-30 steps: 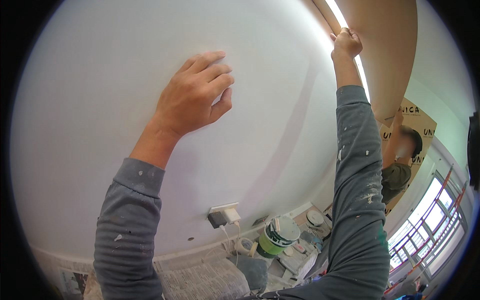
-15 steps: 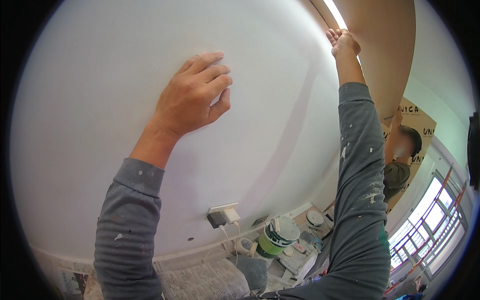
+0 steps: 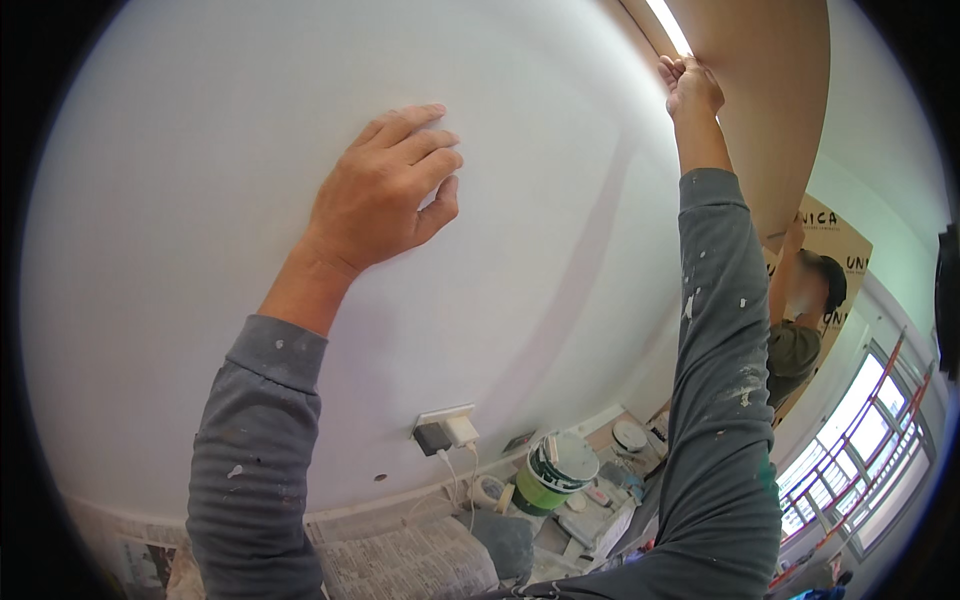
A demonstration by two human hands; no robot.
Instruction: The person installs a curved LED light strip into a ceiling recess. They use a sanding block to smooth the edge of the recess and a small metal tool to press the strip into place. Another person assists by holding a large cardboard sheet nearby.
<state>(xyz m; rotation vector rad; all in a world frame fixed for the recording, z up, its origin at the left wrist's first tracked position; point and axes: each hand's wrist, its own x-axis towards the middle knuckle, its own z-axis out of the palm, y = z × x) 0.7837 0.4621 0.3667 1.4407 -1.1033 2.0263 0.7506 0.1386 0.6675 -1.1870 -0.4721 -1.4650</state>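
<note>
My left hand (image 3: 385, 185) lies against the white wall (image 3: 240, 120), its fingers spread a little and holding nothing. My right hand (image 3: 692, 90) is raised high to the right, at the edge of a tan wooden panel (image 3: 765, 90). A glowing light strip (image 3: 670, 25) runs along that panel down to my fingers. The thumb and index finger pinch together there, while the other fingers curl loosely. Whatever lies between the fingertips is too small or hidden to make out. Both of my sleeves are grey with white paint spots.
Below, a paint bucket (image 3: 555, 475) with a green band stands among tools, near newspaper sheets (image 3: 400, 560). Chargers (image 3: 447, 433) with white cables plug into a wall socket. To the right, a co-worker (image 3: 800, 330) reaches up beside brown printed boards; a window (image 3: 860, 440) is behind.
My right hand has shifted very slightly right and down along the light strip. My left hand stays nearly still on the wall.
</note>
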